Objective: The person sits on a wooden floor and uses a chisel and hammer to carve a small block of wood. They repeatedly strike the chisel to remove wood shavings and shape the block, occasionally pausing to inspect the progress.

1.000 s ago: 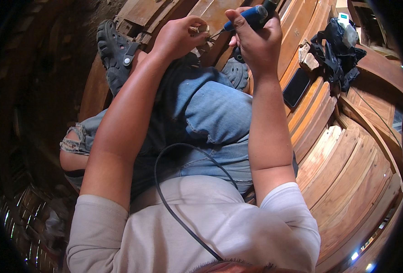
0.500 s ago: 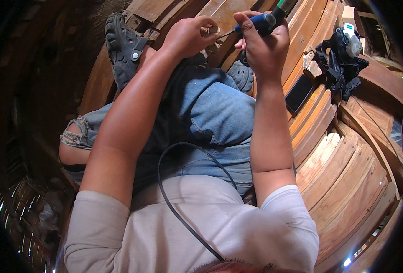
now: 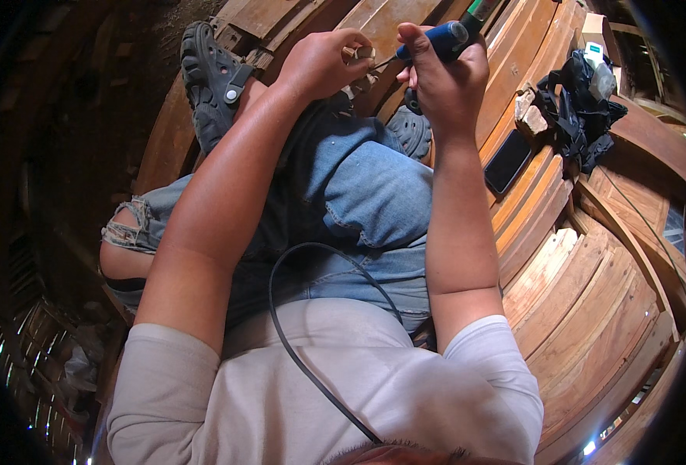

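Note:
My left hand [image 3: 324,62] is closed, pinching a small pale wooden piece [image 3: 364,53] between thumb and fingers. My right hand [image 3: 448,81] is wrapped around a blue-and-black cylindrical tool [image 3: 441,39], its thumb along the side. From the tool a thin metal shaft reaches left to the wooden piece; whether its tip touches the wood is too small to tell. Beyond the tool, a black-and-green end sticks up past my fingers. Both hands are held above the wooden boards, in front of my crossed legs in torn jeans [image 3: 374,186].
On the boards to the right lie a black phone [image 3: 508,161], a broken pale chunk [image 3: 529,111] and a black plastic bag [image 3: 583,108]. Stacked planks [image 3: 591,310] fill the right side. A black cable [image 3: 273,298] loops over my lap. My dark clog [image 3: 207,85] rests at the left.
My right hand and the tool have shifted very slightly left. The left hand's grip on the wooden piece stays nearly the same.

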Demonstrator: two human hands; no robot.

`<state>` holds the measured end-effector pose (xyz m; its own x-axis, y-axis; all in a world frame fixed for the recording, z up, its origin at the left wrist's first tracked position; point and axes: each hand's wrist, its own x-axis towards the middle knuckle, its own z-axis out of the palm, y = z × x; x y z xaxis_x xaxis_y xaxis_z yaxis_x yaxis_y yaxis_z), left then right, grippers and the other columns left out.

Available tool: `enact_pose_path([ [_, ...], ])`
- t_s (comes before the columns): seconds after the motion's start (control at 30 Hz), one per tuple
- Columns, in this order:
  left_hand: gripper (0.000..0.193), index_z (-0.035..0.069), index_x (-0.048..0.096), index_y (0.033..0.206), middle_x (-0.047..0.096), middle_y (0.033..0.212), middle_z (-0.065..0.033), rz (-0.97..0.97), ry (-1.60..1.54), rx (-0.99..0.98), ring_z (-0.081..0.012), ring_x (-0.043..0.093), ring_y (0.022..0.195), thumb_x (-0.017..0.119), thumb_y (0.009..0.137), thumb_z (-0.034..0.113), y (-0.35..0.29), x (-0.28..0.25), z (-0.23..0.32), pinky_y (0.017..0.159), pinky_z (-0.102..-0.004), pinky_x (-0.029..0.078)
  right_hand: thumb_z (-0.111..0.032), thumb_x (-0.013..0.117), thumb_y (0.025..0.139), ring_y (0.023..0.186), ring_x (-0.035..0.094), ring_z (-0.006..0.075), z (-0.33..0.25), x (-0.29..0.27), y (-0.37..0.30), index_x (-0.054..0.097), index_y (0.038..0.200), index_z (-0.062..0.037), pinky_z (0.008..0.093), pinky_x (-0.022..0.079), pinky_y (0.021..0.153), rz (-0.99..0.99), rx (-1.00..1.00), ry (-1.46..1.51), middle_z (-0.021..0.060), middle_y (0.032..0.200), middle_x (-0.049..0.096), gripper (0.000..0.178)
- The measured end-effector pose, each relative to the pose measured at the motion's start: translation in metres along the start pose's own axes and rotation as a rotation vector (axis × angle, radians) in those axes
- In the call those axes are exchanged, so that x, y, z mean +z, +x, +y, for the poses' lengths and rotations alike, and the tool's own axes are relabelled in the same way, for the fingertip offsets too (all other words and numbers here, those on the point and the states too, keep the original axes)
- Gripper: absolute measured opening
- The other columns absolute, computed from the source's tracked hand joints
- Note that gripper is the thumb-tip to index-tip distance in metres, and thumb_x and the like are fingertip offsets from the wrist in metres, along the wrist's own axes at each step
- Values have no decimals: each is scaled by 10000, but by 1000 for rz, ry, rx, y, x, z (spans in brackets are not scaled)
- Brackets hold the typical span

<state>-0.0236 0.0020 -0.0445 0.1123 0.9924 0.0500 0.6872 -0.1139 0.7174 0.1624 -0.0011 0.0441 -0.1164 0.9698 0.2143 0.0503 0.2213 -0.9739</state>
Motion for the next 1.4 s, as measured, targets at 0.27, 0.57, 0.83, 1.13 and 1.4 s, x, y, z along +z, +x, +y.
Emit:
enact_pose_path([
  [0.27, 399, 133, 758, 1236, 779, 1188, -127, -6, -19, 1, -283, 767, 1071, 819, 910, 354, 1, -1, 1, 895, -413, 612, -268, 840, 937, 577, 669, 99, 3, -3, 1, 634, 1109, 20, 234, 602, 567, -23, -87, -105, 62, 757, 689, 393],
  [0.57, 413, 136, 758, 1241, 781, 1186, -128, -18, -24, 0, -290, 772, 1058, 823, 904, 364, 0, -4, 2, 890, -419, 613, -259, 827, 949, 576, 667, 98, 0, -3, 2, 624, 1093, 16, 237, 608, 571, 7, -41, -61, 72, 778, 701, 370],
  [0.83, 379, 164, 771, 1204, 784, 1175, -112, 22, -4, 20, -280, 775, 1046, 824, 895, 375, 0, 0, -1, 872, -411, 617, -255, 822, 951, 586, 677, 101, 9, -4, 3, 593, 1144, 11, 239, 613, 575, -8, -23, -52, 80, 802, 709, 400],
  [1.13, 347, 189, 786, 1156, 795, 1079, -116, 39, -20, -9, -305, 774, 998, 807, 870, 384, -2, 1, 1, 850, -418, 612, -180, 807, 965, 711, 720, 120, 23, 2, 5, 649, 1097, 28, 249, 635, 630, -13, -85, -32, 73, 864, 720, 292],
  [1.4, 346, 173, 776, 1165, 787, 1000, -147, 22, -16, -9, -333, 766, 945, 780, 885, 376, -4, -6, 13, 825, -435, 602, -240, 833, 942, 680, 720, 132, 36, 7, 17, 735, 985, 41, 270, 619, 610, 60, -461, -439, 86, 951, 662, 301],
])
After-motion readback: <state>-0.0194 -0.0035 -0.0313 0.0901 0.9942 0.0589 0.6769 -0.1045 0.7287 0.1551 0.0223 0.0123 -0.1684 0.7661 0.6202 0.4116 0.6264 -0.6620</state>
